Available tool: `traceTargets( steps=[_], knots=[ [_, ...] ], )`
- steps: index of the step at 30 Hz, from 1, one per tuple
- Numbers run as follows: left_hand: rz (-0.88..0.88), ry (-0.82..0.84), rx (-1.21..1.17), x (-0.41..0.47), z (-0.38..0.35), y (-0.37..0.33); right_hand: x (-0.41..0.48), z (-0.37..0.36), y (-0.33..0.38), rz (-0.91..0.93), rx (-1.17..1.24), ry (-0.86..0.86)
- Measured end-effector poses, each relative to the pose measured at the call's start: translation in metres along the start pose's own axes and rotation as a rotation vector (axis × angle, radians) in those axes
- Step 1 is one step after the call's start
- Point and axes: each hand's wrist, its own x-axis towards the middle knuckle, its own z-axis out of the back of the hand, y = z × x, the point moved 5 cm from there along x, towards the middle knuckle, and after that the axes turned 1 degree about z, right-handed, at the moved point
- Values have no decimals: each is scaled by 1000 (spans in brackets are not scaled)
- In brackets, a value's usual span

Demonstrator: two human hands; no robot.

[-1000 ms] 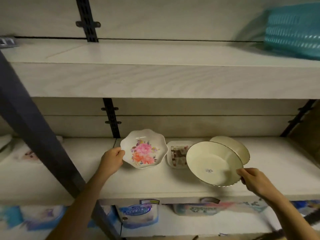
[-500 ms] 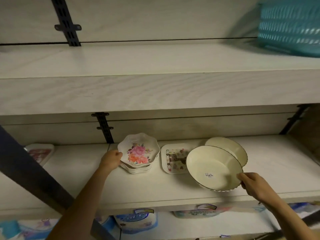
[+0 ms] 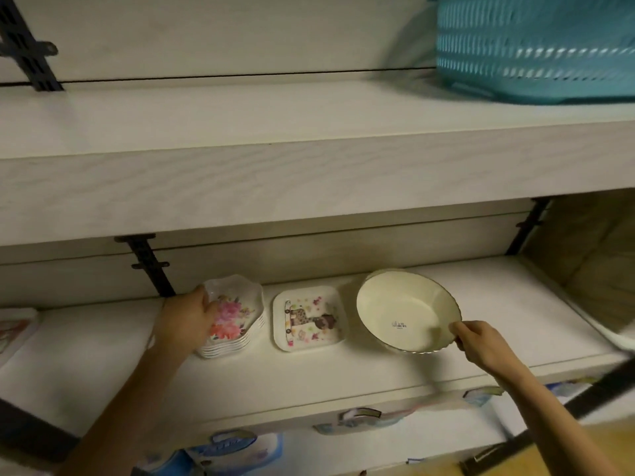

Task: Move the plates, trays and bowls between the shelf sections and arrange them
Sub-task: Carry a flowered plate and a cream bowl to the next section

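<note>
On the middle shelf [image 3: 103, 355], left to right — floral plate stack [image 3: 233, 321], left hand [image 3: 187, 321] clasping its top plate's left rim; square picture tray [image 3: 309, 317], untouched; cream bowl [image 3: 405, 310], tilted, right hand [image 3: 481, 341] pinching its front rim. Teal basket [image 3: 536, 46] on the upper shelf.

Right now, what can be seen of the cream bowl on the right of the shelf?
The cream bowl is round and fairly deep, glossy like glazed ceramic or melamine, with a thin dark line along its scalloped rim and a small printed mark inside on the bottom. It is empty and tilted, its opening facing the camera. The right hand pinches its near right rim. It sits over another cream dish barely showing behind it, on the middle shelf.
</note>
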Motion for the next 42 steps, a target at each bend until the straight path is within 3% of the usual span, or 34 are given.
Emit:
traceTargets(
  steps=[6,17,23,37,42],
  knots=[
    [-172,-167,131,-29,4,-48,41,11,-6,29,-36,66],
    [-93,-213,138,-94,5,-63,75,-13,-22,14,-145,212],
    [23,-148,125,-119,6,-56,67,-8,-10,82,-333,256],
    [159,-35,107,-186,32,-11,-22,-64,92,651,-627,391],
    [197,-99,58,-222,56,33,-74,-99,133,781,-652,430]
  ],
)
